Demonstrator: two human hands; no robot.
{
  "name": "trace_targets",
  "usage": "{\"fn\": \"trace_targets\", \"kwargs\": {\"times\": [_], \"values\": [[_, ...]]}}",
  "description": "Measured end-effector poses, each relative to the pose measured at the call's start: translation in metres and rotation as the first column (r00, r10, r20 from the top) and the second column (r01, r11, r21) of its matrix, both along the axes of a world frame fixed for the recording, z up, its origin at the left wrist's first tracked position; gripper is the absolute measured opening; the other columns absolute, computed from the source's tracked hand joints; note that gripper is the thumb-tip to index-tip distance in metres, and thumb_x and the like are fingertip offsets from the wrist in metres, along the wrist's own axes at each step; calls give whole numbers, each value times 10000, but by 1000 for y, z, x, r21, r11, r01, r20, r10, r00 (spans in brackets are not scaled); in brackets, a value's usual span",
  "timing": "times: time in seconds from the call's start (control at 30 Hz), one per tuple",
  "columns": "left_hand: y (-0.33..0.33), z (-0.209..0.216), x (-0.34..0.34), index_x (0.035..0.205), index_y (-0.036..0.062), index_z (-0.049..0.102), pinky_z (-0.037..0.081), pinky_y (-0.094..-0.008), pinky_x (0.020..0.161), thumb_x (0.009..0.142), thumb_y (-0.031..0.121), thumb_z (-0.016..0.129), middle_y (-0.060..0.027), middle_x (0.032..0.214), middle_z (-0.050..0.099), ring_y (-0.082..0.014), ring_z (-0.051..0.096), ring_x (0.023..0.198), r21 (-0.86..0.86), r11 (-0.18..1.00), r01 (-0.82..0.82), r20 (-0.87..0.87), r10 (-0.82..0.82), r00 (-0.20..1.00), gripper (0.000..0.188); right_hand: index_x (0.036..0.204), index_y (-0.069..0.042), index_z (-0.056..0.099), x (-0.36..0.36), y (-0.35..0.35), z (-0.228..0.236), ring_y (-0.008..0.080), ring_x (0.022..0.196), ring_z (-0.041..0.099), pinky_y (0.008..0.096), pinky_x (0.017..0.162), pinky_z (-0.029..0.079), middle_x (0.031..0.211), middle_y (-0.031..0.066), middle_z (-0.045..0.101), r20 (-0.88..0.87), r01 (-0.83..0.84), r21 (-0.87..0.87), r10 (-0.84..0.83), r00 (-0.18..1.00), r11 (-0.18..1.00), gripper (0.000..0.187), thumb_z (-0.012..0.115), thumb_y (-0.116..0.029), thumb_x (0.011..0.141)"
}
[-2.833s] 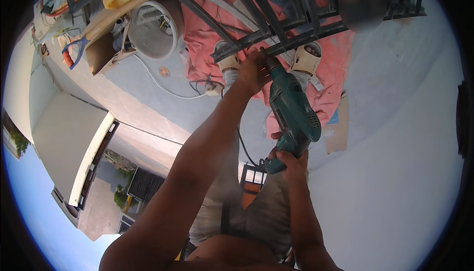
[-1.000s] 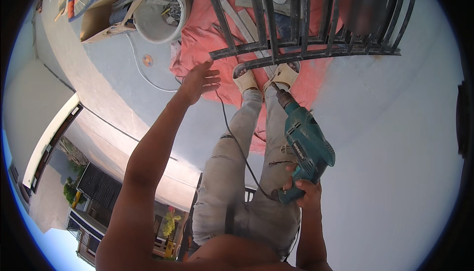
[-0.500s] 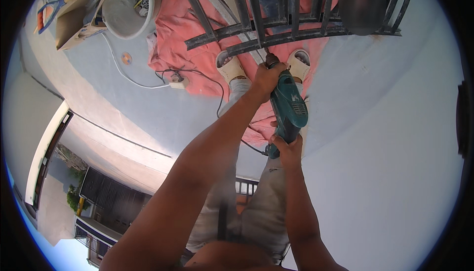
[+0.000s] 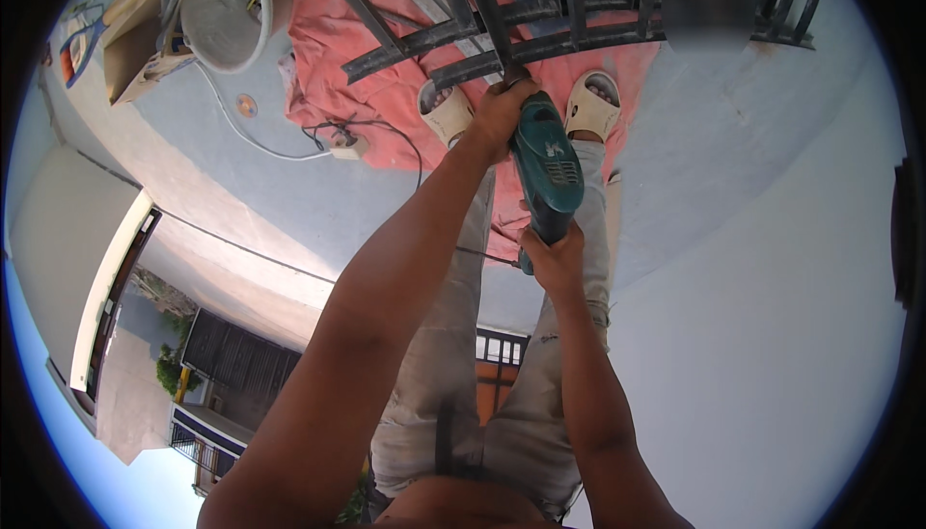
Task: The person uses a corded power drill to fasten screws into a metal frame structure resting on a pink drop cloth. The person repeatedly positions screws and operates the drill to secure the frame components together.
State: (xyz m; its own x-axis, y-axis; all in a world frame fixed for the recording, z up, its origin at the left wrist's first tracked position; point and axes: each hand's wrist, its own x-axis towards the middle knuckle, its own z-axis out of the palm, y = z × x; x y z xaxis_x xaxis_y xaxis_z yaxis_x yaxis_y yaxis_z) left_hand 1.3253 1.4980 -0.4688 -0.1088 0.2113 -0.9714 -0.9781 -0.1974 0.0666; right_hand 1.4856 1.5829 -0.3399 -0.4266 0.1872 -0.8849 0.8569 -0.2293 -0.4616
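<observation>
L hand is closed round the nose of the green drill, knuckles up; that arm runs diagonally up from lower L, elbow out wide. R hand grips the drill's rear handle, thumb side showing, forearm rising from lower R, steeper than the L one. Drill sits btwn the two hands, over the gap btwn the legs, nose pointing away to the nr edge of the black metal grille. Chuck overlaps the lower bar in view; can't tell if bit touches.

Grille's nr edge = two long bars w/ uprights running off past the top. Sandals stand either side of the drill nose, just below that edge, on/nr the red cloth. Open room: grey floor to R of the cloth, up to the pale wall; more bare floor to L. Drill cord loops L nr a white socket block w/ white cable leading up toward the bucket & cardboard box, both well apart from the hands. A blurred dark oval covers part of the grille, upper R.

Markings: pale mark on drill's back, too small to make out.
</observation>
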Motion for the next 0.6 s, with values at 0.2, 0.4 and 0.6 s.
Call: {"fn": "trace_targets", "kwargs": {"times": [0.2,0.4,0.6], "values": [[-6,-10,10,1090,45,612,548,-339,622,856,343,758,-44,835,640,-172,636,670,68,998,15,41,-18,999,405,1101,26,618,4,7,-12,138,657,596,300,596,467,764,72,638,-133,-161,252,199,971,954,347,687,-59,771],[-3,-9,8,1084,5,622,566,-357,640,839,339,784,-85,829,651,-200,662,691,14,997,73,37,-73,997,445,1103,19,611,8,2,-16,153,739,640,313,675,512,845,83,677,-26,-91,85,94,995,992,334,677,-41,781],[-2,-11,-6,980,-28,675,584,-404,643,825,305,801,-120,859,674,-236,681,701,-42,980,196,63,-193,979,388,1038,2,597,0,-26,-21,89,662,602,278,610,495,814,41,658,9,89,4,-89,996,996,256,683,-50,803]]}}
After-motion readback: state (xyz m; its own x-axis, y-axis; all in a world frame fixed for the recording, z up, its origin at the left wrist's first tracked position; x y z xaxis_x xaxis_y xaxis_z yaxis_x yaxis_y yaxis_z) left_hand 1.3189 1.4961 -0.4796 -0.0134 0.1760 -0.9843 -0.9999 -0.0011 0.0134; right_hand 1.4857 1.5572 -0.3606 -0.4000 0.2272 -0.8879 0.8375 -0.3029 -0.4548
